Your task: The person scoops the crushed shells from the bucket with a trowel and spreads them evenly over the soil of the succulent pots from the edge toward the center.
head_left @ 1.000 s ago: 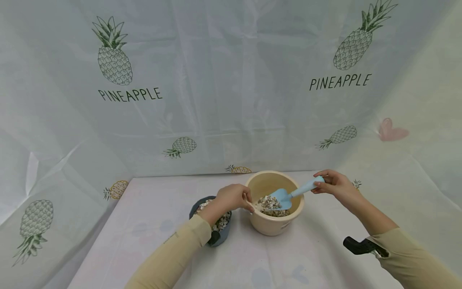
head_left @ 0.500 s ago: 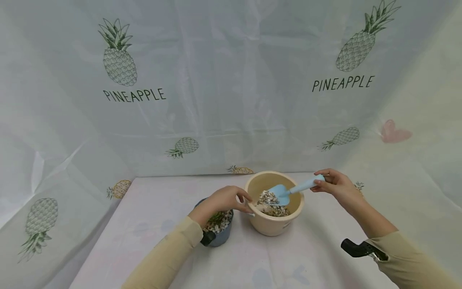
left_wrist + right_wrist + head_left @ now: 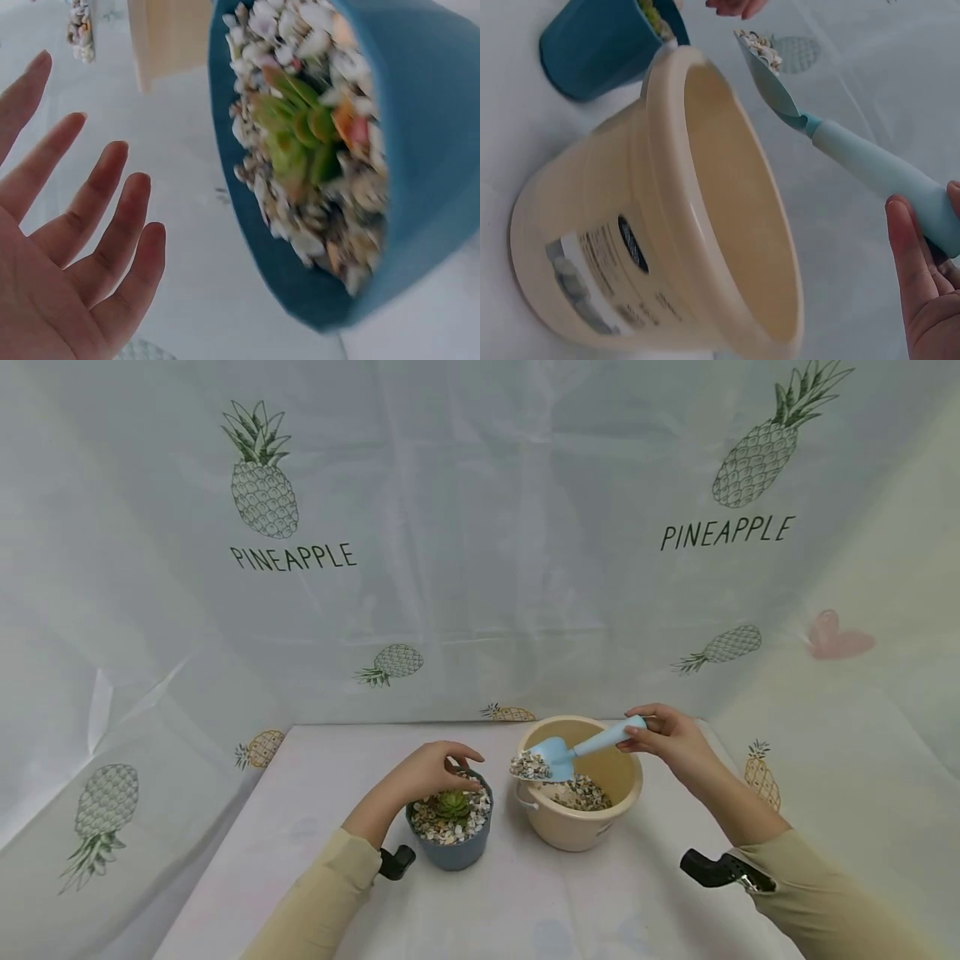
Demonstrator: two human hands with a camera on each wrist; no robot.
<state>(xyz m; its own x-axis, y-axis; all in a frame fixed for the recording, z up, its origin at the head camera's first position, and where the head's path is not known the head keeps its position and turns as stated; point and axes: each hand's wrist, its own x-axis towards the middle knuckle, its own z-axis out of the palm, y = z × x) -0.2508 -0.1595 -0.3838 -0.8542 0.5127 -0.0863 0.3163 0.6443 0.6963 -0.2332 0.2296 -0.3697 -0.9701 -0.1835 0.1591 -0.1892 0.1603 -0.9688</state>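
My right hand (image 3: pixel 671 742) grips the handle of a light blue trowel (image 3: pixel 557 758), its blade heaped with small pale pebbles (image 3: pixel 530 766). The blade hangs over the left rim of a cream bucket (image 3: pixel 567 832), which has more pebbles (image 3: pixel 581 793) at its bottom. To the left stands a blue-grey pot (image 3: pixel 456 853) with a green succulent (image 3: pixel 452 806) amid pebbles. My left hand (image 3: pixel 429 774) is over the back of this pot, holding nothing. In the left wrist view the left hand's spread fingers (image 3: pixel 112 225) are apart from the pot.
Both containers stand on a table with a pale cloth (image 3: pixel 337 810). A curtain printed with pineapples (image 3: pixel 480 568) hangs behind and at the sides. Black wrist mounts (image 3: pixel 720 868) stick out by both sleeves. A white bucket handle (image 3: pixel 527 802) hangs at the bucket's left.
My left hand has let go of the bucket's rim and moved left over the pot, uncovering the succulent. The pebble-laden trowel has risen and moved left to the bucket's rim.
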